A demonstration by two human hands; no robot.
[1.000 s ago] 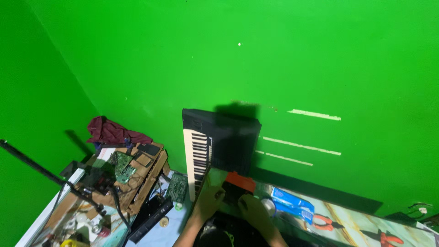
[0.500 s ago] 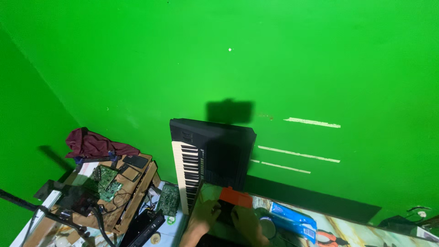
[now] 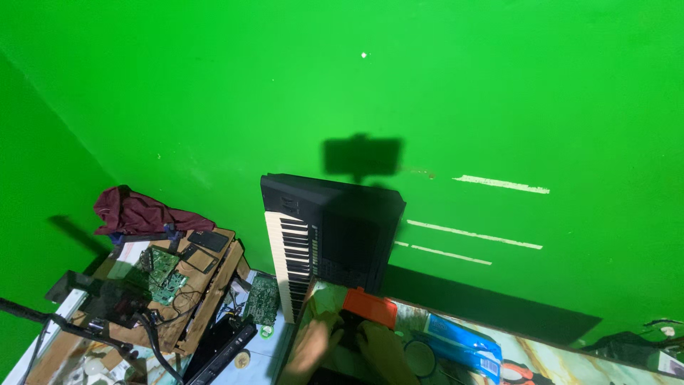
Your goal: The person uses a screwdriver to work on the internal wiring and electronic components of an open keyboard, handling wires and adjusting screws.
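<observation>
My left hand and my right hand sit at the bottom edge of the head view, both resting on a dark object lying on the table. Whether the fingers grip it is hard to tell; most of it is hidden under the hands. An orange flat box lies just beyond the fingertips. A blue packet and a round tape roll lie right of my right hand.
A black keyboard stands on end against the green wall. At left a wooden box holds green circuit boards, with a maroon cloth behind it. A black stand arm crosses the lower left.
The view has tilted upward: the hands, table and keyboard have slid lower in the frame and more green wall shows. Both hands stay on the dark object.
</observation>
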